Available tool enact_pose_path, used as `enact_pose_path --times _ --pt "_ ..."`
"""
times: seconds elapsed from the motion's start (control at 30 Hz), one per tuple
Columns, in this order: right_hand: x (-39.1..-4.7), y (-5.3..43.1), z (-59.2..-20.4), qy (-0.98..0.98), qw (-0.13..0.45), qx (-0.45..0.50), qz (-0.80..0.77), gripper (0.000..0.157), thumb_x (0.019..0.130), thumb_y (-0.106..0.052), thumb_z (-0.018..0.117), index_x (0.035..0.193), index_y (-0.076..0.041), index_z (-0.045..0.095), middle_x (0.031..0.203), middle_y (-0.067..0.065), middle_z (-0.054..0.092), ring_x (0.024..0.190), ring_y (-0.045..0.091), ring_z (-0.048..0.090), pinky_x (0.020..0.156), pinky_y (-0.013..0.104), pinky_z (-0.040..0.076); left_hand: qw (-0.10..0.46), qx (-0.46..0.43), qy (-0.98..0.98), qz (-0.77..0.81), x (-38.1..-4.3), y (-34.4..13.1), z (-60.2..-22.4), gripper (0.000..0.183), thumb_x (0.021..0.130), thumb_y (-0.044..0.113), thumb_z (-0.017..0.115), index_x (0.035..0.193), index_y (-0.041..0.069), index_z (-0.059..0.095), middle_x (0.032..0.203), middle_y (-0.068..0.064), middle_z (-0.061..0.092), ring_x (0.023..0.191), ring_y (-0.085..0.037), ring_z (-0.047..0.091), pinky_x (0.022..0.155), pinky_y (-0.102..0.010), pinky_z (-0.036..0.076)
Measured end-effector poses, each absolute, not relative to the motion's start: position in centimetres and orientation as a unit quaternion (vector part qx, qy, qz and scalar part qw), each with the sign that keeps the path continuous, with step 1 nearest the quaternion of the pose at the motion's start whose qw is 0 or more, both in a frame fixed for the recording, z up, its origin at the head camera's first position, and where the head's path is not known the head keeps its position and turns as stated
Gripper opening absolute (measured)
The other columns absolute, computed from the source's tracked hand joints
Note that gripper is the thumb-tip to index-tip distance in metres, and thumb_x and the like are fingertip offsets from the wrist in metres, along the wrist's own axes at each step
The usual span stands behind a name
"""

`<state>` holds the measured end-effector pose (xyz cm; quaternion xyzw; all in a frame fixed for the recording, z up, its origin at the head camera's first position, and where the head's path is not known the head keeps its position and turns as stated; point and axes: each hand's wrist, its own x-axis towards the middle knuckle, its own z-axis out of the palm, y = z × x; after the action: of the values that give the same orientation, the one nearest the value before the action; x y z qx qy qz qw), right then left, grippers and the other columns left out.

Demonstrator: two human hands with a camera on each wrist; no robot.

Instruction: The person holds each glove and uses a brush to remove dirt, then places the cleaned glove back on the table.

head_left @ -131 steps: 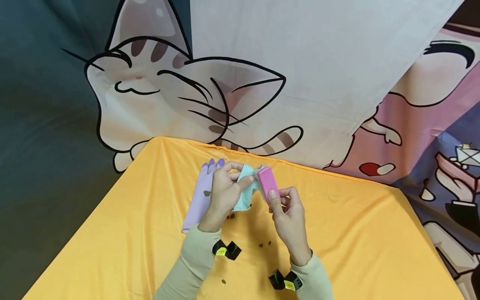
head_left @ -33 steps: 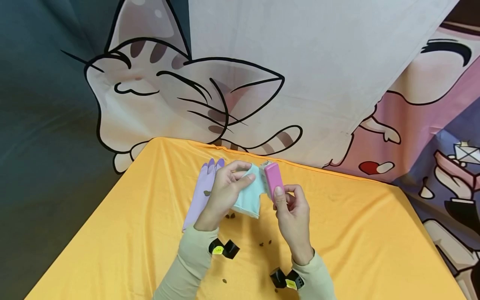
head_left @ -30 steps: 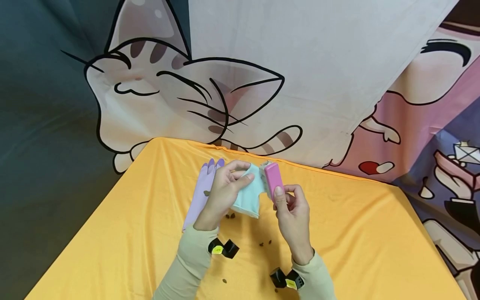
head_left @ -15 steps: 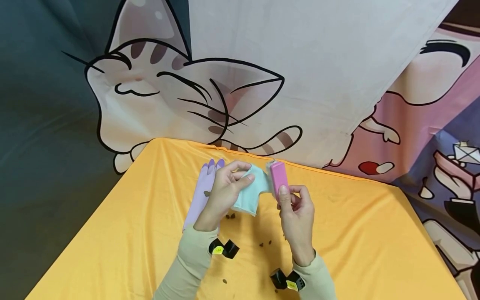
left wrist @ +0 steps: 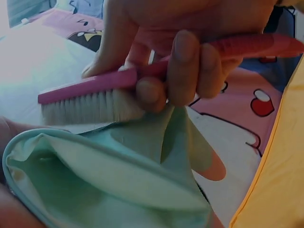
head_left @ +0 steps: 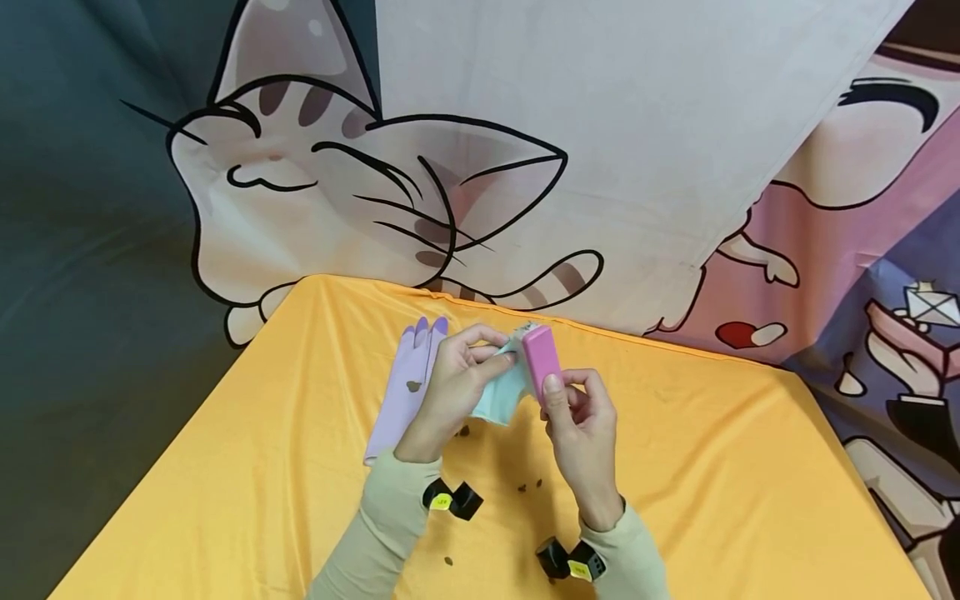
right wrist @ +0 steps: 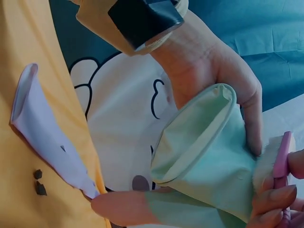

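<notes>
A mint-green rubber glove (head_left: 500, 393) with peach fingertips hangs from my left hand (head_left: 459, 385), pinched between thumb and fingers above the table. Its cuff gapes open towards the camera in both wrist views. My right hand (head_left: 583, 429) grips a pink brush (head_left: 542, 358) by its handle, thumb along the back. The white bristles (left wrist: 85, 108) lie against the glove's outer side in the right wrist view. Only part of the left hand shows at the left edge of the left wrist view.
A lavender rubber glove (head_left: 397, 404) with purple fingertips lies flat on the yellow tablecloth (head_left: 262, 458), a dark flake (head_left: 413, 386) on it. Several dark crumbs (head_left: 522, 487) are scattered below the hands. A cartoon cat backdrop (head_left: 322, 208) stands behind the table.
Over the last half second the right hand and brush have moved left, closer to the left hand. The green glove, spread out to the right before, is now more bunched. The lavender glove stays put.
</notes>
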<state>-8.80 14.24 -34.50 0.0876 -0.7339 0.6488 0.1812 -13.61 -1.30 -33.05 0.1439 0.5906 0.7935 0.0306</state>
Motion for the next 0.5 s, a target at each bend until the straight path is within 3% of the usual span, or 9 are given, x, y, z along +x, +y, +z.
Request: enact_pose_path --times 0.17,0.3,0.5 --pt "-9.0 14.2 -34.7 -0.742 0.165 0.071 0.646 0.015 0.093 -0.014 0.053 0.1 -0.001 0.051 0.06 0.007 0.052 0.045 0.015 0.042 0.038 0.025 0.034 0.018 0.12 0.571 0.812 -13.7 -1.1 -33.1 0.011 0.086 0.003 0.058 0.094 -0.003 0.053 0.087 -0.015 0.065 0.072 -0.023 0.063 0.06 -0.031 0.053" --pt "-9.1 14.3 -34.7 -0.747 0.153 0.048 0.645 0.018 0.093 -0.02 0.054 0.099 -0.003 0.052 0.06 0.012 0.053 0.045 0.015 0.042 0.039 0.024 0.035 0.008 0.109 0.537 0.837 -13.9 -1.1 -33.2 0.01 0.087 -0.003 0.055 0.088 -0.002 0.046 0.085 -0.009 0.052 0.079 -0.017 0.057 0.066 -0.025 0.051" --pt "-9.2 14.4 -34.7 -0.743 0.137 0.045 0.654 0.024 0.092 -0.024 0.056 0.096 -0.001 0.05 0.062 0.021 0.051 0.044 0.015 0.041 0.038 0.024 0.033 0.057 0.083 0.48 0.872 -14.9 -1.5 -33.9 0.019 0.088 -0.005 0.051 0.087 0.008 0.036 0.085 -0.007 0.048 0.081 -0.016 0.055 0.069 -0.025 0.049"
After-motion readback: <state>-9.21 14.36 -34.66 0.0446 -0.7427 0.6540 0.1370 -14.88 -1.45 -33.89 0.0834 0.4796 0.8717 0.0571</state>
